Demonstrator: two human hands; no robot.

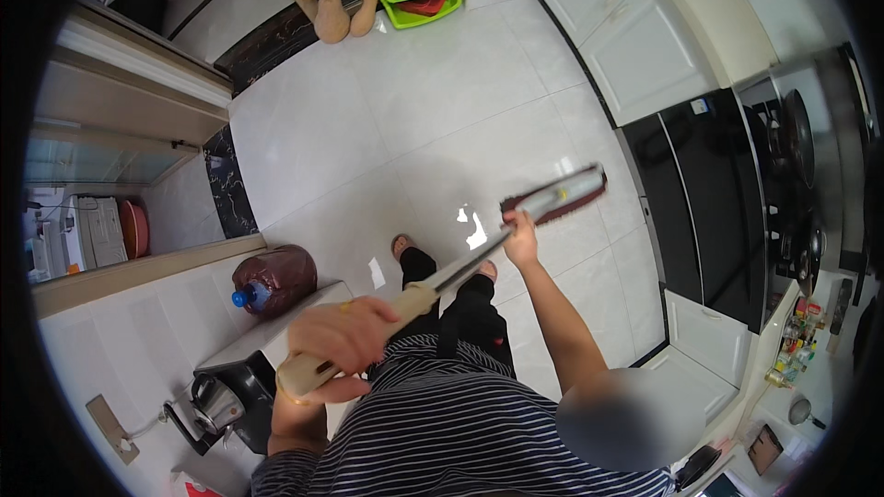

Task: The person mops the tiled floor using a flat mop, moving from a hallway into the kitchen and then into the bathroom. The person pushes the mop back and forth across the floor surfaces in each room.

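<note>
A flat mop with a maroon fringed head (570, 195) and a pale handle (413, 300) slants across the view, from my body out to the right. My left hand (343, 342) wraps around the upper grip, just below the slotted handle end. Lower down the metal shaft, close to the mop head, is my right hand (522, 238), its fingers around the shaft. The head is over pale floor tiles (456, 124); whether it touches them I cannot tell. My feet in sandals (402, 246) stand below the shaft.
A large water bottle (276, 281) lies at left, near a counter with a metal kettle (219, 402). Gourds (333, 17) and a green tiered rack (423, 7) stand at the far end. White cabinets (646, 48) and a black appliance front (697, 200) line the right.
</note>
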